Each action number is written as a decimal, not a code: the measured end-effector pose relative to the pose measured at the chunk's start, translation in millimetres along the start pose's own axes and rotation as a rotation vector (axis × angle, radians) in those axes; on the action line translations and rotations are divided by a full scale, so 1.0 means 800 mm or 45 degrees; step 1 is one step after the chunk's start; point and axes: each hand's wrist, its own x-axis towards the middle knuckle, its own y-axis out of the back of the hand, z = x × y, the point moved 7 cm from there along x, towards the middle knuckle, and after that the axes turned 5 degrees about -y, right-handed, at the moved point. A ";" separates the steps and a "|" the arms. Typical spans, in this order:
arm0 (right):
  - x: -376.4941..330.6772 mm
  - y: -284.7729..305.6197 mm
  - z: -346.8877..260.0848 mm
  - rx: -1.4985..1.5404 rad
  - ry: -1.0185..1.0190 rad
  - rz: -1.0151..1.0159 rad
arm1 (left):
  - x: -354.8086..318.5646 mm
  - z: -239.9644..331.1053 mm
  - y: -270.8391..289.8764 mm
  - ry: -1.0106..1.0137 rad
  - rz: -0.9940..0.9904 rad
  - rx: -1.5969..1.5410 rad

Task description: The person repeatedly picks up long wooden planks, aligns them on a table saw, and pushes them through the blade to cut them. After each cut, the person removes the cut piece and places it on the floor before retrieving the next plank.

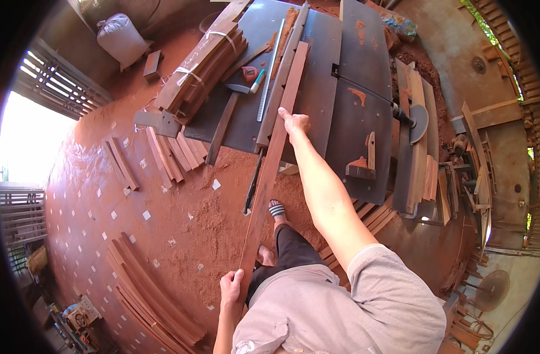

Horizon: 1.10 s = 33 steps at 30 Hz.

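Note:
A long reddish wooden board slants from the dark metal work table down to my waist. Up on the table, my right hand is closed over the board, its thumb lying on top. Near my hip, my left hand grips the lower end, thumb up. The board's far part lies against a long straight fence bar. Left of that bar are a steel ruler, a teal-capped marker, a red tape measure and a hammer.
A string-tied bundle of boards sits on the table's left corner. Wood strips lie on the dusty floor at lower left, others by the table. At right are a round disc and stacked planks. A white sack stands behind.

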 end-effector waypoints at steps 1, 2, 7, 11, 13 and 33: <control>-0.005 0.000 -0.006 0.023 -0.029 -0.061 | 0.000 -0.006 -0.002 0.016 -0.001 0.002; -0.003 0.004 -0.011 0.051 -0.052 -0.106 | 0.006 -0.009 -0.005 0.016 -0.009 0.001; -0.006 0.008 -0.015 0.044 -0.054 -0.114 | 0.008 -0.016 -0.007 0.031 -0.029 0.002; 0.000 0.009 -0.015 0.045 -0.058 -0.098 | 0.010 -0.007 -0.007 0.042 -0.029 -0.015; 0.001 0.008 -0.017 0.032 -0.061 -0.098 | 0.011 -0.002 -0.006 0.034 -0.019 0.002; 0.024 0.007 -0.034 -0.031 -0.035 -0.079 | 0.030 0.012 -0.011 0.035 -0.014 0.016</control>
